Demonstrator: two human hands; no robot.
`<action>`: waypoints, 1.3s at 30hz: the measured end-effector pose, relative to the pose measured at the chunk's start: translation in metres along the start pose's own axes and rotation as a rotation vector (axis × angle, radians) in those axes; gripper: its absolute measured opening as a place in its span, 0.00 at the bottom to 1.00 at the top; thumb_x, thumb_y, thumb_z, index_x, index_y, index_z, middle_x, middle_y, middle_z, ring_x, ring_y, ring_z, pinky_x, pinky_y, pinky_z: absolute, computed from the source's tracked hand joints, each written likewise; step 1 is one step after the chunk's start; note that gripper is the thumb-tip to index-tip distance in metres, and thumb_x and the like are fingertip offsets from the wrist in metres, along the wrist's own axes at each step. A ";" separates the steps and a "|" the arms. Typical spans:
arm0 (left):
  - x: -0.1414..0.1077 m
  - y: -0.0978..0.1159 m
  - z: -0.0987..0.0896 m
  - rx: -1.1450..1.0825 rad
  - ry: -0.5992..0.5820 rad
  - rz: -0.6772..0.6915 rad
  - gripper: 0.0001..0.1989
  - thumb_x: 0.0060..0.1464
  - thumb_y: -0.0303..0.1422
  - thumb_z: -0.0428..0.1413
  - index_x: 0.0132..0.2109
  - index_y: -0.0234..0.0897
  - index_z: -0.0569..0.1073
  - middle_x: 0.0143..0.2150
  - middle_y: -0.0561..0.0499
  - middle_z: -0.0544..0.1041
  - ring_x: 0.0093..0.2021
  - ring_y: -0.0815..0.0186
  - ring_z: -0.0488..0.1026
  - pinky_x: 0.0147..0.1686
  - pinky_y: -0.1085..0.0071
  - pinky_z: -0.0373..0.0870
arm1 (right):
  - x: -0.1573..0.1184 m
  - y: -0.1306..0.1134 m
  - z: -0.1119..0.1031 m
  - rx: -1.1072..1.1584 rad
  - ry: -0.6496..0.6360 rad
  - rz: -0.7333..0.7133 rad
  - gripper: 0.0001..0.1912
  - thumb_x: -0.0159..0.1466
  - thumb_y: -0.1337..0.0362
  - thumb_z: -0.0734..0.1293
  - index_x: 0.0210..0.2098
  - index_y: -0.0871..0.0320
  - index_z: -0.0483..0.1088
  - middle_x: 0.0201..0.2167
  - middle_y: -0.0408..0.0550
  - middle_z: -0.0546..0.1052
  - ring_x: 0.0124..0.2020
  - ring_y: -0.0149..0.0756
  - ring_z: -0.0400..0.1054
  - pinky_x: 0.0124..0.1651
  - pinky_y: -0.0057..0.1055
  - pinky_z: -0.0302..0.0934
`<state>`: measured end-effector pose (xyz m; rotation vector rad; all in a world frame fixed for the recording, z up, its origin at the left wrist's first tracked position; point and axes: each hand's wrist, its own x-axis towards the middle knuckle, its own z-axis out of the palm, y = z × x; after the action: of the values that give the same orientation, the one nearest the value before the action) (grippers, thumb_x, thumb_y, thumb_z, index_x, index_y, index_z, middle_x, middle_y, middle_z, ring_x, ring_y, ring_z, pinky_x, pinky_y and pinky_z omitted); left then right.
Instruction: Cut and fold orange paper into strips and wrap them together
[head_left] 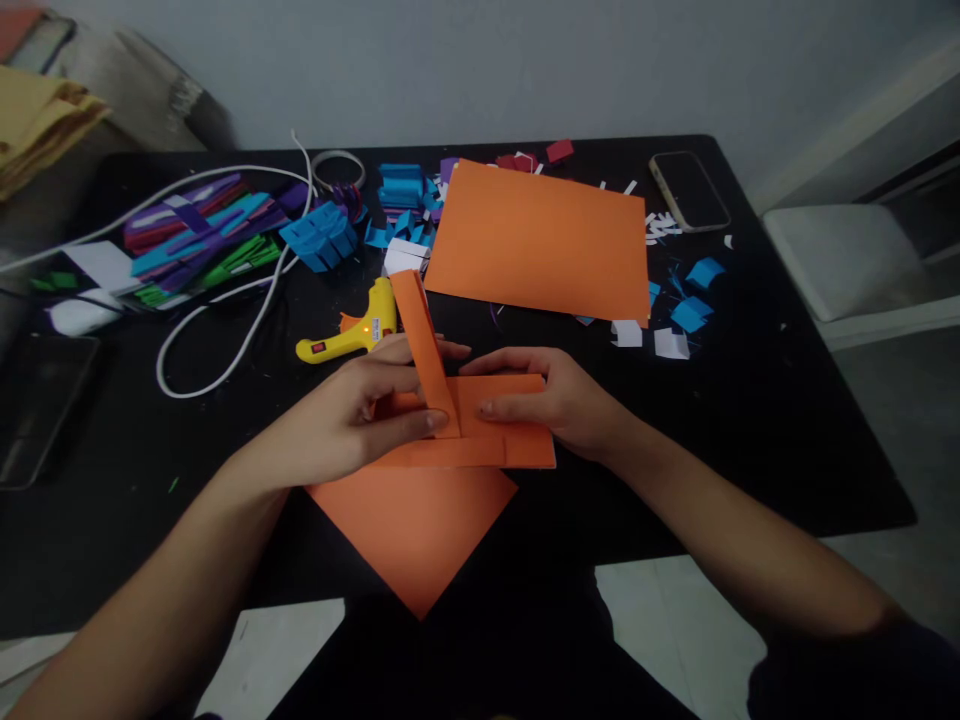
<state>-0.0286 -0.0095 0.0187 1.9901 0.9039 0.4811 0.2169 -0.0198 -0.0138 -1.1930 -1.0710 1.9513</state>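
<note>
I'd call this fitting work: the left hand (345, 415) pinches an orange strip (422, 340), the right hand (566, 400) clasps the folded paper (471, 398), and steady lining-up seems needed.

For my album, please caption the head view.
Left hand holds an orange strip, right hand an orange panel, near a yellow glue gun.

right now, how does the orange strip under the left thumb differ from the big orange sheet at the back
The orange strip is narrow, while the large orange sheet is broad. The left hand grips the strip; the sheet lies untouched. Both are plain orange and paper-like.
</note>
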 end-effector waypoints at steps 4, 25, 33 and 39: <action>0.000 -0.002 0.003 -0.007 0.028 -0.026 0.08 0.64 0.36 0.61 0.47 0.44 0.84 0.64 0.45 0.76 0.64 0.49 0.72 0.64 0.49 0.70 | 0.001 0.002 -0.001 0.023 0.013 0.004 0.22 0.49 0.64 0.83 0.44 0.56 0.82 0.39 0.46 0.84 0.37 0.36 0.79 0.41 0.32 0.74; -0.002 0.001 0.001 -0.540 0.692 0.040 0.15 0.52 0.25 0.64 0.45 0.43 0.73 0.35 0.59 0.81 0.35 0.66 0.79 0.40 0.63 0.78 | 0.008 -0.004 -0.016 0.277 -0.081 -0.031 0.30 0.53 0.70 0.77 0.54 0.48 0.74 0.55 0.47 0.81 0.51 0.45 0.80 0.53 0.45 0.78; -0.001 0.001 0.021 -0.622 0.470 -0.162 0.11 0.51 0.27 0.60 0.30 0.40 0.64 0.28 0.55 0.66 0.27 0.68 0.65 0.24 0.71 0.63 | 0.004 0.009 -0.002 -0.101 0.198 -0.452 0.36 0.51 0.63 0.83 0.53 0.46 0.65 0.50 0.45 0.76 0.50 0.43 0.76 0.49 0.38 0.76; 0.004 0.001 0.041 -0.179 0.514 -0.315 0.22 0.56 0.43 0.67 0.30 0.41 0.62 0.24 0.59 0.61 0.23 0.71 0.59 0.24 0.71 0.57 | -0.006 0.028 0.018 -0.319 0.340 -0.717 0.27 0.61 0.66 0.77 0.52 0.45 0.61 0.53 0.47 0.70 0.45 0.37 0.76 0.42 0.34 0.76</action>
<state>0.0000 -0.0301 -0.0028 1.5443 1.4089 0.8771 0.2003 -0.0442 -0.0308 -1.0442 -1.4045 1.0217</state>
